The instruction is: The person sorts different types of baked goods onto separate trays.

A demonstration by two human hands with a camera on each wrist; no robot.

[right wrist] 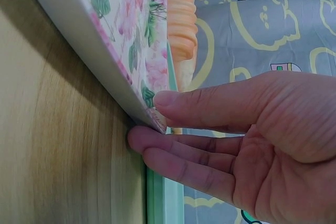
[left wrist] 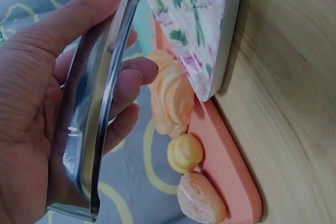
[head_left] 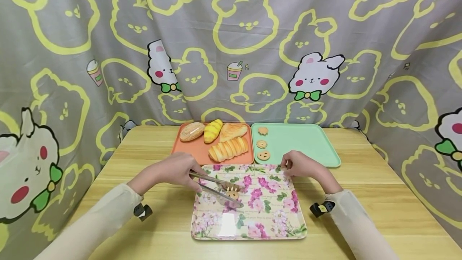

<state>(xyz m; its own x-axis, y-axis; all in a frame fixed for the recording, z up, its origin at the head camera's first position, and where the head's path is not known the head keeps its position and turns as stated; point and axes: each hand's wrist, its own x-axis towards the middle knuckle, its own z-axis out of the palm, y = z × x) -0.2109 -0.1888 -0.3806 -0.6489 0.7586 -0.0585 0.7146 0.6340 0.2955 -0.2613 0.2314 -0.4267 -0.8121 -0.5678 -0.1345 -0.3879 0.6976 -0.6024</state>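
Observation:
My left hand [head_left: 179, 170] grips metal tongs [left wrist: 86, 129], thumb along one arm and fingers around the other. The tongs reach over a flower-patterned tray [head_left: 268, 220], their tips on either side of a small round cookie [head_left: 233, 195]. At the tray's far right corner my right hand [head_left: 302, 165] pinches the rim. In the right wrist view its thumb [right wrist: 178, 103] lies on the printed surface and the fingertips are under the edge.
Behind on the left, an orange tray [head_left: 196, 151] bears a sesame bun [head_left: 192, 131], a yellow striped roll [head_left: 213, 131], a triangular pastry [head_left: 232, 131] and a ridged bread [head_left: 229, 149]. Beside it, a green tray [head_left: 306, 143] holds three cookies [head_left: 263, 155] along its left side. A patterned curtain [head_left: 252, 103] hangs behind.

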